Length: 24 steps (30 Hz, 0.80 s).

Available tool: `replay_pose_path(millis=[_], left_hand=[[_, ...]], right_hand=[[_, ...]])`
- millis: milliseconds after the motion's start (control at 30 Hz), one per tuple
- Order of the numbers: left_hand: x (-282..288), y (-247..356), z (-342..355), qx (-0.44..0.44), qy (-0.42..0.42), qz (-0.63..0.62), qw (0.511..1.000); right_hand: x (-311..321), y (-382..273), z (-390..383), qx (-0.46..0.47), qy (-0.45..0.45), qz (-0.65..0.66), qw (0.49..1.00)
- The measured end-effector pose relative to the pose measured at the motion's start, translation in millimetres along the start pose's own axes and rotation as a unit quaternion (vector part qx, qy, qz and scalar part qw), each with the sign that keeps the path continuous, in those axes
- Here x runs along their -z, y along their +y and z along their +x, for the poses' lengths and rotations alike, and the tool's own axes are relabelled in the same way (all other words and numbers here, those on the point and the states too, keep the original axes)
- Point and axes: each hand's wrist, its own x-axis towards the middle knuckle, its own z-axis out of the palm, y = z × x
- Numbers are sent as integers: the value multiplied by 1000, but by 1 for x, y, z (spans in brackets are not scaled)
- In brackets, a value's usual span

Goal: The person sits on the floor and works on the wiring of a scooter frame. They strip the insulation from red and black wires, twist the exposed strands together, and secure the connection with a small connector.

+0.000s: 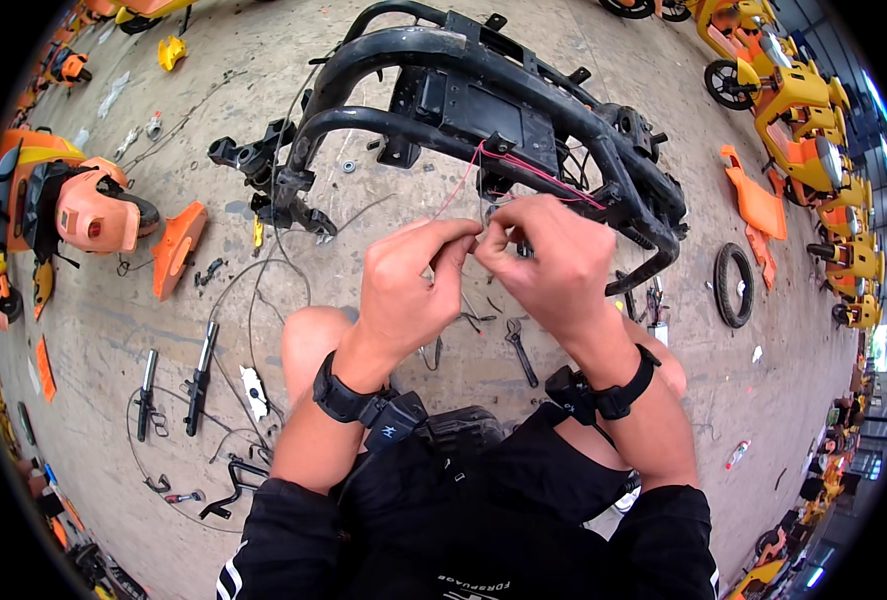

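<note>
Seated on a concrete floor, I bring both hands together at the centre of the frame, just below a stripped black scooter frame that arches across the upper middle. My left hand pinches a thin wire between thumb and forefinger; my right hand is closed beside it, fingertips touching the left, though what it grips is hidden behind the knuckles. The pinkish-red wire climbs from my fingers to the frame's lower bar, and its end inside my grip cannot be made out. Black bands with small black boxes sit on both wrists. A small white tag, flat and roughly rectangular, lies on the floor at lower left beside loose cables; its face is too small to read. Orange body panels rest at left and right, a black tyre at right, a wrench under my right wrist. Yellow and orange scooters bend along the right rim, partly cut off.
</note>
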Motion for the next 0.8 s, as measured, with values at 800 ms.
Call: replay_pose_path(millis=[800], left_hand=[[1,-9,4,-81,-26,53,995]], right_hand=[[7,3,13,-16,-154,3,988]])
